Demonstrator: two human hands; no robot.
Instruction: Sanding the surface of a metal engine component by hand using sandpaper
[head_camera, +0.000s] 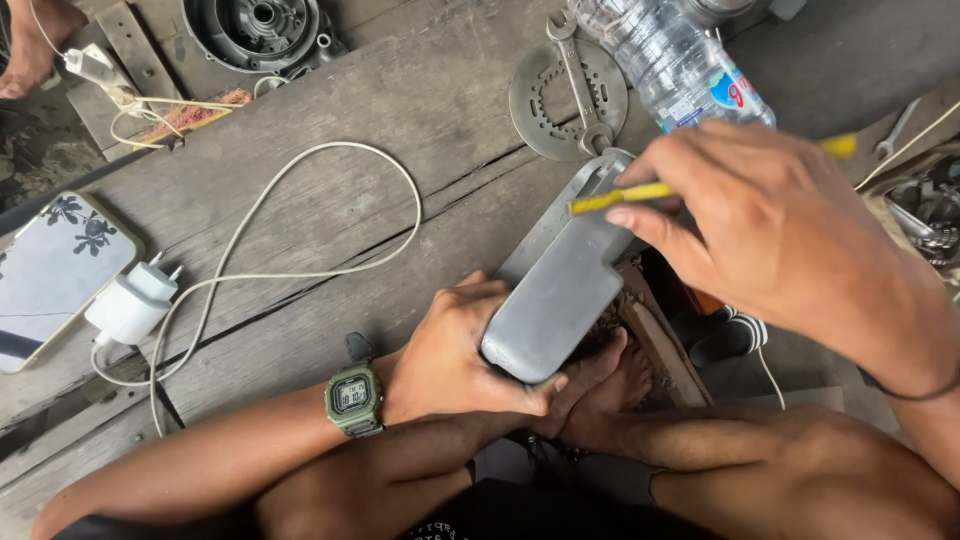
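Left hand (450, 360) has its fingers clamped round the near end of the grey metal casing (560, 290) at the bench (380, 100) edge; right hand (770, 230) fingers are pinched on a yellow tool (620, 197). I reckon a slip could jab my left thumb.

A blue-and-red label (735, 90) wraps the clear bottle (665, 55); a dark-screened phone (55, 275) lies far left.
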